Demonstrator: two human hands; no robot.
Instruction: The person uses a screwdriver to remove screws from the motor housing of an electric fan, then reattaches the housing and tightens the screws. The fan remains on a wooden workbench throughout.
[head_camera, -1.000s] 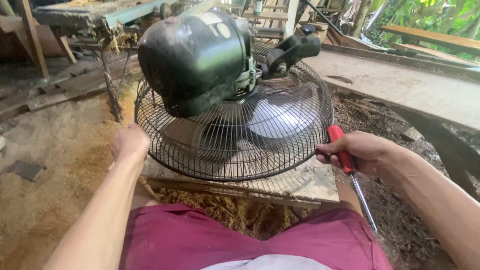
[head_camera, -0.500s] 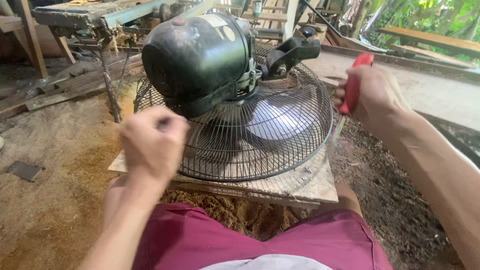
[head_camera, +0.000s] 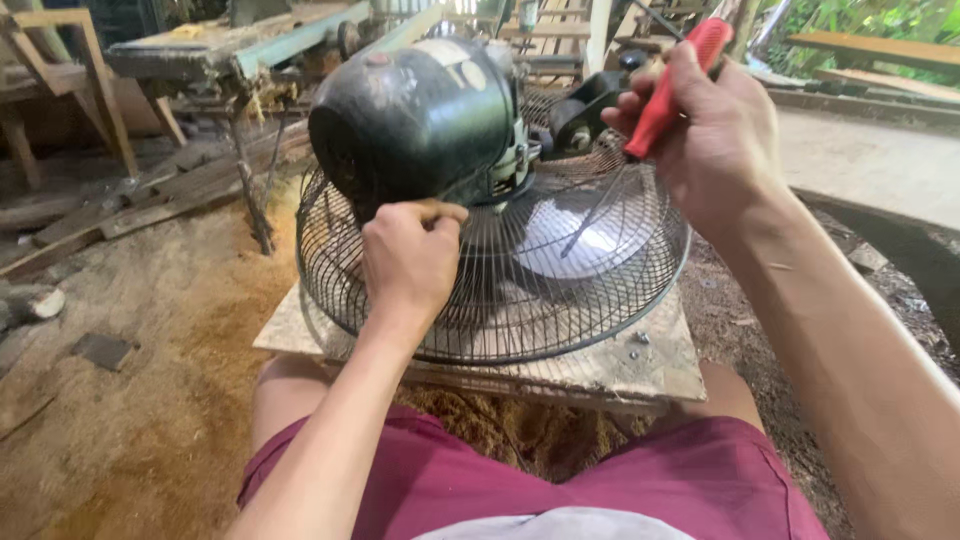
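The electric fan (head_camera: 490, 230) lies grille-down on a wooden board (head_camera: 640, 365) before the knees; better to keep it pressed steady while the tool works near the motor housing (head_camera: 415, 125), which carries a pale rounded label on top. The left hand (head_camera: 408, 262) rests closed against the housing, and the right hand (head_camera: 715, 135) has its grip clamped on a red-handled screwdriver (head_camera: 672, 92), whose shaft points down into the wire guard.

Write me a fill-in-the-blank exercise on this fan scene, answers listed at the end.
1. The right hand holds a screwdriver with a ____ handle.
2. The left hand rests against the black ____ housing of the fan.
3. The fan's wire grille lies face down on a wooden ____.
4. The person's shorts are ____ in colour.

Missing words: red; motor; board; maroon
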